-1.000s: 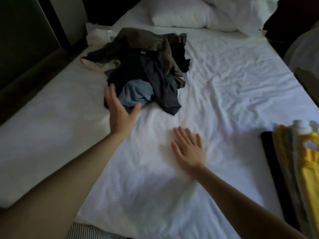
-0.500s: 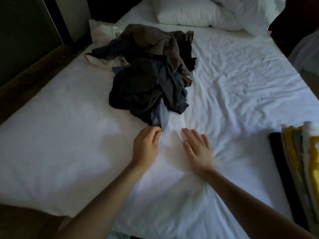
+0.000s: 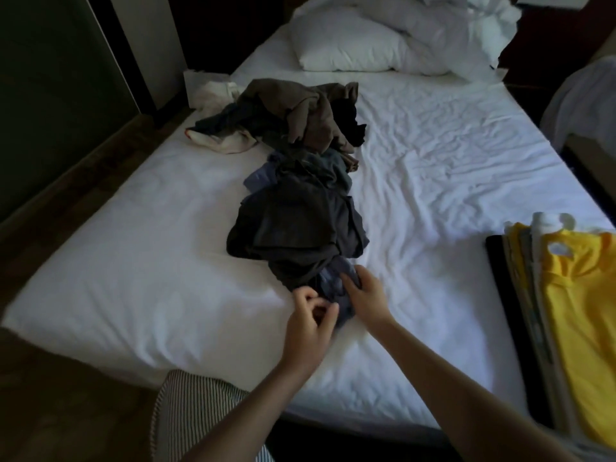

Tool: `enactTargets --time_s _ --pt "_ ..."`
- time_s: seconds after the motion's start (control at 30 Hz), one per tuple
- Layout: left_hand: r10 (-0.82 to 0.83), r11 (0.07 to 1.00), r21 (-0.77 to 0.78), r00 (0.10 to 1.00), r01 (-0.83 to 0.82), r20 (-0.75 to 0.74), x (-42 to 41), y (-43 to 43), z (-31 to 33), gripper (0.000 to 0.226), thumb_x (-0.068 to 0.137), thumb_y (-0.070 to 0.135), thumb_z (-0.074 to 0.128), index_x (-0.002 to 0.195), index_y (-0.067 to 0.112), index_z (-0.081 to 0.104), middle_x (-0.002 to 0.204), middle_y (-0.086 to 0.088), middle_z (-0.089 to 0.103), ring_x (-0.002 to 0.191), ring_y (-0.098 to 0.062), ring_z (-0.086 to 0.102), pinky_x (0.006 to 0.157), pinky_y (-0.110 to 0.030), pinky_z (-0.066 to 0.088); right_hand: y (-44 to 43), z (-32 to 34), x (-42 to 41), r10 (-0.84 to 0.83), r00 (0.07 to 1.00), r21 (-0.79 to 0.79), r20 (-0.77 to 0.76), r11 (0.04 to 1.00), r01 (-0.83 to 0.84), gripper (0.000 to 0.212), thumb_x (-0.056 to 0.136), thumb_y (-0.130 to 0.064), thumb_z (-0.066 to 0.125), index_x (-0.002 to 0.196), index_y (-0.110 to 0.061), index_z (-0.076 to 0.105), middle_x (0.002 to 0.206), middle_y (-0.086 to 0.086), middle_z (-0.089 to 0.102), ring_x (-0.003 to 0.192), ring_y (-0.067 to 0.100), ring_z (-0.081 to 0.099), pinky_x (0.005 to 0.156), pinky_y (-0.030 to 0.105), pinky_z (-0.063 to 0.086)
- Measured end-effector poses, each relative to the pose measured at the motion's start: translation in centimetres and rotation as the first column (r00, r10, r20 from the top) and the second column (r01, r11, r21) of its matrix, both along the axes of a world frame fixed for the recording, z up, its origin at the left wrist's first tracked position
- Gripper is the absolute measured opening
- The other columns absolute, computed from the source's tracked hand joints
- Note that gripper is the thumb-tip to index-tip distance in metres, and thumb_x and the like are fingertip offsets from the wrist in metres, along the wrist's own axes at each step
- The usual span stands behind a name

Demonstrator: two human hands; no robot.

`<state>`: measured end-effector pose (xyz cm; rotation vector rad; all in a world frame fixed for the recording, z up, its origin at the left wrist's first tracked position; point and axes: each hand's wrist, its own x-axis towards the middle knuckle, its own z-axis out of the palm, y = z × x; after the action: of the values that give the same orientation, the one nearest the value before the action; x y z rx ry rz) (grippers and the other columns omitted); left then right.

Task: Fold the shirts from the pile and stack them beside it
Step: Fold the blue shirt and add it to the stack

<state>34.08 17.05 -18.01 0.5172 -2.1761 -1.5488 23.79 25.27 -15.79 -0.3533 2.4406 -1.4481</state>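
I see open sheet on the bed [image 3: 150, 248] left of the pile [image 3: 300, 221], and a wide creased stretch between it and the folded stack [image 3: 576, 311] at the right edge. Pillows [image 3: 366, 45] block the far end. The dim left side is, I think, a wall [image 3: 50, 95].

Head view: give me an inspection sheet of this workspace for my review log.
Surface: bed with wrinkled white sheet.
Job's things: dark pile at centre; blue-grey shirt at its near end; folded stack, yellow on top, at right.
Clutter: white cloth behind the pile; pillows at the head.
Hands: left hand pinches the shirt; right hand grips it.
Cables: nothing seen.
Surroundings: dim room; wooden floor at left.
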Motion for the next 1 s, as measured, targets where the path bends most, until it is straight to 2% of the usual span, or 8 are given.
enactTargets --time_s 0.13,0.23,0.3,0.5,0.63,0.77,0.87,1.0 --pt "0.232 0.831 -0.481 0.960 -0.279 -0.154 -3.0 -2.8 2.0 0.055 0.078 0.032 0.066 0.124 0.019 0.039 0.120 -0.020 0.053 0.109 -0.030 0.051 0.087 -0.041 0.045 0.5 2.0 -0.7 -0.025 0.981 -0.176 0.191 0.983 0.059 0.022 0.098 -0.015 0.047 0.077 -0.016 0.056 0.076 0.002 0.061 0.077 0.015 0.058 0.067 0.020 0.044" --pt "0.223 0.735 -0.667 0.972 -0.122 0.068 -7.6 -5.5 5.5 0.091 0.074 0.036 0.077 0.146 0.034 0.022 0.152 -0.025 0.017 0.135 -0.045 0.022 0.097 -0.055 0.038 0.3 3.6 -2.4 0.025 0.935 -0.345 0.352 0.933 0.105 0.018 0.100 -0.017 0.043 0.098 -0.014 0.061 0.099 0.008 0.066 0.098 0.022 0.061 0.083 0.028 0.050" --pt "0.147 0.796 -0.605 0.956 0.037 0.252 -10.9 -7.8 7.6 0.084 0.079 0.046 0.070 0.148 0.035 0.023 0.156 -0.016 0.008 0.139 -0.040 0.016 0.101 -0.049 0.036 0.4 5.1 -4.0 0.065 0.899 -0.485 0.434 0.858 0.172 0.023 0.101 -0.019 0.040 0.113 -0.009 0.057 0.107 0.011 0.065 0.101 0.023 0.062 0.086 0.031 0.051" --pt "-0.003 0.881 -0.381 0.809 0.280 0.587 -16.5 -12.0 10.4 0.037 0.098 0.036 0.048 0.119 0.007 0.054 0.124 -0.017 0.057 0.113 -0.034 0.053 0.086 -0.035 0.041 0.1 9.0 -7.8 0.113 0.848 -0.625 0.517 0.727 0.284 0.027 0.104 -0.025 0.030 0.091 -0.013 0.050 0.086 0.010 0.060 0.071 0.015 0.063 0.064 0.026 0.053" --pt "0.227 0.973 -0.064 0.891 -0.220 0.393 -18.9 -15.4 13.8 0.040 0.100 0.028 0.042 0.129 0.001 0.048 0.130 -0.022 0.052 0.115 -0.037 0.051 0.093 -0.039 0.043 0.1 12.1 -10.8 0.132 0.853 -0.730 0.505 0.592 0.341 0.028 0.103 -0.029 0.031 0.100 -0.011 0.052 0.077 0.005 0.071 0.071 0.015 0.068 0.061 0.026 0.056" --pt "0.482 0.806 0.305 0.862 -0.507 0.157 -20.0 -20.8 19.1 0.050 0.100 0.031 0.043 0.144 0.008 0.036 0.144 -0.014 0.043 0.127 -0.035 0.045 0.103 -0.043 0.042 2.1 15.3 -13.4 0.137 0.887 -0.824 0.442 0.452 0.341 0.032 0.103 -0.033 0.028 0.117 -0.014 0.048 0.086 0.006 0.073 0.079 0.017 0.071 0.066 0.030 0.059" --pt "0.277 0.851 0.414 0.946 -0.324 0.171 -19.5 -21.2 20.8 0.042 0.098 0.022 0.050 0.137 0.010 0.042 0.139 -0.013 0.047 0.124 -0.033 0.047 0.090 -0.043 0.048 3.5 17.2 -13.9 0.158 0.934 -0.837 0.320 0.509 0.200 0.029 0.102 -0.031 0.029 0.113 -0.013 0.049 0.096 0.009 0.070 0.088 0.020 0.069 0.079 0.036 0.058" --pt "0.026 0.994 0.085 0.917 -0.065 0.399 -17.7 -15.3 21.9 0.010 0.095 0.016 0.056 0.104 0.013 0.053 0.113 -0.013 0.054 0.105 -0.027 0.051 0.079 -0.034 0.043 5.2 20.5 -12.6 0.198 0.968 -0.738 0.151 0.674 -0.023 0.030 0.104 -0.027 0.026 0.110 -0.006 0.046 0.098 0.012 0.063 0.085 0.018 0.066 0.071 0.029 0.056"
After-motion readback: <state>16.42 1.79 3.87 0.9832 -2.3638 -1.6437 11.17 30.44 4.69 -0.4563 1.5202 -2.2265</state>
